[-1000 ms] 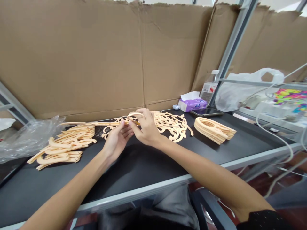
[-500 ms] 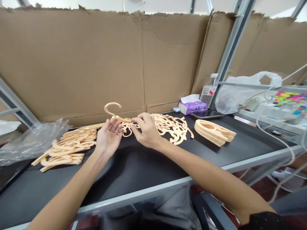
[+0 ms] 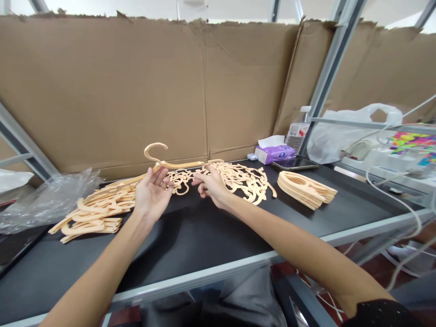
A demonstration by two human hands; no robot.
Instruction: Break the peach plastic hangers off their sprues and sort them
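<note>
My left hand, palm up with curled fingers, holds a cream folding clothes hanger near its middle. The hanger's hook points up, and one arm stretches right to my right hand. My right hand has its fingers apart, just below that arm's outer part; whether it touches the arm I cannot tell. Behind my hands lies a heap of loose cream hanger parts. To the left, a pile of cream hanger pieces rests beside my left wrist, partly hidden by my left hand.
A neat stack of cream oval-ended pieces stands on the black tabletop at right. Behind it are a phone, a purple tissue pack and a bottle. Clear plastic wrap lies left; cardboard walls the back.
My right hand has slid right and its fingers have spread, showing more of the hanger's right arm. My left hand still holds the hanger in almost the same place.
</note>
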